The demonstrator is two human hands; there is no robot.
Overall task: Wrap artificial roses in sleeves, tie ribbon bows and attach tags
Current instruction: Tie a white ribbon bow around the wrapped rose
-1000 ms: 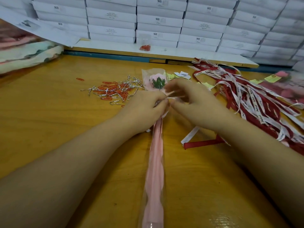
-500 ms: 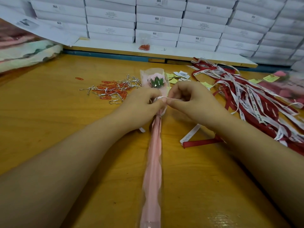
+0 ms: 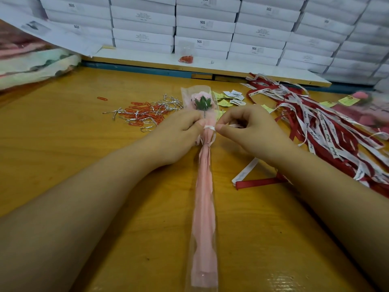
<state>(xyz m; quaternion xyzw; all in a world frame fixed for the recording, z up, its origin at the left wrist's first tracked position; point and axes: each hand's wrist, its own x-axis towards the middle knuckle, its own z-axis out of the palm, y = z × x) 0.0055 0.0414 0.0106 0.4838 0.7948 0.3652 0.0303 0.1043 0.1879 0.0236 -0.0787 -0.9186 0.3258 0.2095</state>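
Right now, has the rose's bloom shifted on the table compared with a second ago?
No. The bloom lies just as near the paper clip pile as a second ago, with no sideways or forward shift.

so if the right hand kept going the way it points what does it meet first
The white ribbon round the wrapped rose: the right hand seems to pinch it already, with the left hand just beyond.

looks like a small packing workshop, gift-assembly kind of place. identical white boxes (image 3: 202,24) marked sgs are stacked high behind a wooden table (image 3: 63,133), with bulk supplies loose on it: a heap of red and white ribbons (image 3: 328,131), paper tags (image 3: 233,98), orange paper clips (image 3: 139,111), silver twist ties (image 3: 168,102).
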